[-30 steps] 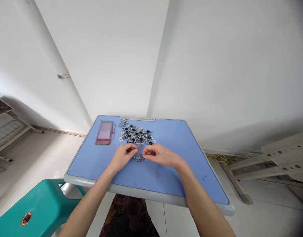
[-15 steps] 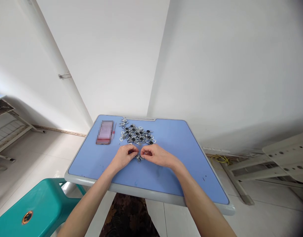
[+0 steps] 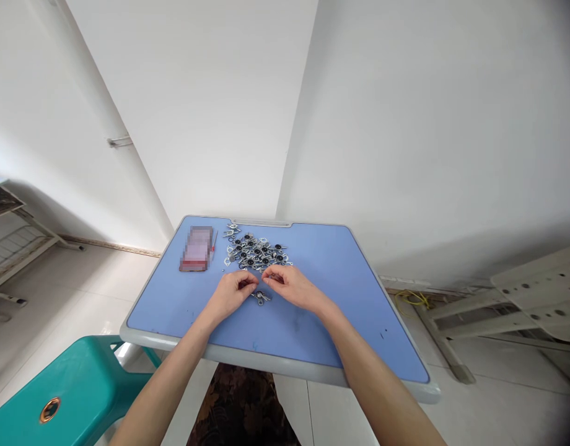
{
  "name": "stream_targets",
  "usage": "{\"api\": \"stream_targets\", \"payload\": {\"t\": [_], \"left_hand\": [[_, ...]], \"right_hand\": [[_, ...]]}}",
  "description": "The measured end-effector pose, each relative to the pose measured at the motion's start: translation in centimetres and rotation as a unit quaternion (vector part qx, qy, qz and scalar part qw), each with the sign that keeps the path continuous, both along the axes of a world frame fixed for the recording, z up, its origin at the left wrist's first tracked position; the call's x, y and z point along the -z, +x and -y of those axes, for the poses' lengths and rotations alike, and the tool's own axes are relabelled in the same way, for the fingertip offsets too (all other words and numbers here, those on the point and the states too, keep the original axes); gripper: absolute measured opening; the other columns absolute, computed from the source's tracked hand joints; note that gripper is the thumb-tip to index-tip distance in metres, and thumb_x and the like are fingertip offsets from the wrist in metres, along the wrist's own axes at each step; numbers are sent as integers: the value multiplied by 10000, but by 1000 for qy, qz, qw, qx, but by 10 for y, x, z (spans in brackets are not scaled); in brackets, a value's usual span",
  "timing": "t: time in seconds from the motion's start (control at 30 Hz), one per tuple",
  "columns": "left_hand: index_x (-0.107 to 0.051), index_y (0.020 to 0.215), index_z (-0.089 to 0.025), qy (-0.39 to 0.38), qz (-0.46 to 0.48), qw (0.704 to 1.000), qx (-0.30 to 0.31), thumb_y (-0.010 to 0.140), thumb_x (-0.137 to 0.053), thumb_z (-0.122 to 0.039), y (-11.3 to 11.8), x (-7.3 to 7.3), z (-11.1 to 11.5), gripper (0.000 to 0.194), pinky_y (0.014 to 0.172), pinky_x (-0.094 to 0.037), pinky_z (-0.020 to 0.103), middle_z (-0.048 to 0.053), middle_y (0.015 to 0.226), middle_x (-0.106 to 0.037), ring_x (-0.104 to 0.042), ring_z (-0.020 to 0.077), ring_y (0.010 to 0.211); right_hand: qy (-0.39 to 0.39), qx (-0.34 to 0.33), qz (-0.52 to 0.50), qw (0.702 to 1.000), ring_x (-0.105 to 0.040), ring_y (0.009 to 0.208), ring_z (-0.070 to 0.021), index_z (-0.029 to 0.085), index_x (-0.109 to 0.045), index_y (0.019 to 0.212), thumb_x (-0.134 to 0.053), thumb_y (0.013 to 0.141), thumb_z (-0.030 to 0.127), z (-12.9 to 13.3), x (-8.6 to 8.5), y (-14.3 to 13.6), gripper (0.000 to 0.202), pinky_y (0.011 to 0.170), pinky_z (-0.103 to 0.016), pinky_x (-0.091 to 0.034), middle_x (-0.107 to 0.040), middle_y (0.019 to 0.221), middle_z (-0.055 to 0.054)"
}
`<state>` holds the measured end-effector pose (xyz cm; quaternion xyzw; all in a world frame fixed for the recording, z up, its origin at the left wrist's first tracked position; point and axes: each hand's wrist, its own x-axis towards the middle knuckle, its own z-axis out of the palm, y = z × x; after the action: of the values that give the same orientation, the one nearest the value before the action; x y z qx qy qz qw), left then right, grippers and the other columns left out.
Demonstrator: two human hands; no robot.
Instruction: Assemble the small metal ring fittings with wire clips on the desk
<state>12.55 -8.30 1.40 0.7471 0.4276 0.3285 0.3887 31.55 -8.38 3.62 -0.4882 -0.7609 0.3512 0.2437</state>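
On the blue desk (image 3: 289, 334) lies a pile of small metal parts (image 3: 257, 250), several with round black discs. Nearer to me sits a small silver metal part (image 3: 260, 297), apart from the pile and just below my fingertips. My left hand (image 3: 230, 293) is pinched, thumb against fingers, to the left of that part; whatever it holds, if anything, is too small to make out. My right hand (image 3: 292, 286) hovers at the near edge of the pile, its fingers curled together towards the left hand. Its fingertips hide anything between them.
A blurred phone-like rectangle (image 3: 196, 249) lies on the desk's left side, beside a thin tool with a red end (image 3: 214, 241). A few metal pieces (image 3: 232, 230) lie behind the pile. A green plastic stool (image 3: 75, 384) stands at left, and white walls rise behind the desk.
My right hand has moved slightly up and left, away from the small silver part, which now shows more fully. The left hand has shifted only a little.
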Motion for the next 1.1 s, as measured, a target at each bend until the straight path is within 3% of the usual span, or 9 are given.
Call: {"api": "stream_targets", "payload": {"t": [0.3,0.87,1.1], "left_hand": [[-662,906,-204,13,-28,999,42,740,-626,-200,-7,0,5,170,648,-438,245,21,867,-601,-560,143,739],[-648,885,-198,17,-67,996,49,751,-606,-152,-7,-2,5,148,665,-424,240,13,862,-586,-554,137,754],[-654,877,-186,15,-70,996,46,791,-554,-157,-9,-2,4,135,668,-435,245,20,836,-601,-549,134,725]], "right_hand": [[-32,-4,40,999,-434,545,-102,178,-629,765,-477,785,189,1,-10,9,154,536,-229,-332,-537,611,15],[-118,-77,105,985,-466,575,-108,180,-639,759,-591,720,234,3,-10,12,82,500,-222,-328,-567,665,7],[-112,-84,120,983,-456,578,-104,184,-620,755,-581,725,238,3,-7,9,73,505,-219,-315,-558,664,19]]}}
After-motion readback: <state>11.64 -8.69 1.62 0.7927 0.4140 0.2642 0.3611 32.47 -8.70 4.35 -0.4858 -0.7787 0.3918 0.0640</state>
